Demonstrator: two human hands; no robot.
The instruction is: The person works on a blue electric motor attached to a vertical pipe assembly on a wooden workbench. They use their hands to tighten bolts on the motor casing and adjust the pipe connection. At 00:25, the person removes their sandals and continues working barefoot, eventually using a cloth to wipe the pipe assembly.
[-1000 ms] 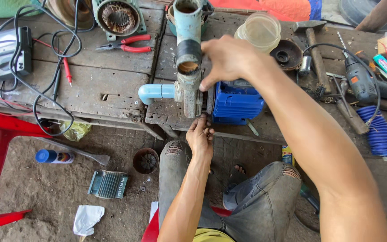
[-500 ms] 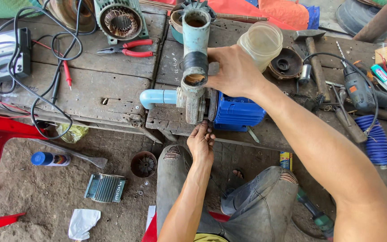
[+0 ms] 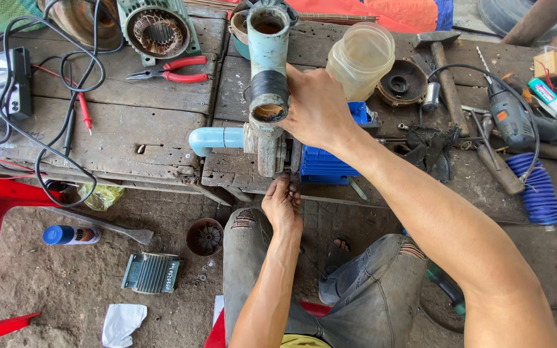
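Blue pump motor (image 3: 327, 161) sits at the near edge of the wooden worktop (image 3: 130, 129), its grey pipe (image 3: 269, 77) rising toward you. Your right hand (image 3: 317, 106) grips the pump top beside the pipe. Your left hand (image 3: 283, 205) is pinched closed at the pump's underside; what it holds is hidden. Red pliers (image 3: 172, 69) lie well left.

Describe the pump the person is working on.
The pump lies at the near edge of the wooden table: grey metal body, blue ribbed motor behind, a pale blue upright pipe with black tape, a light blue elbow to the side. The right hand steadies its top; the left hand touches its underside.
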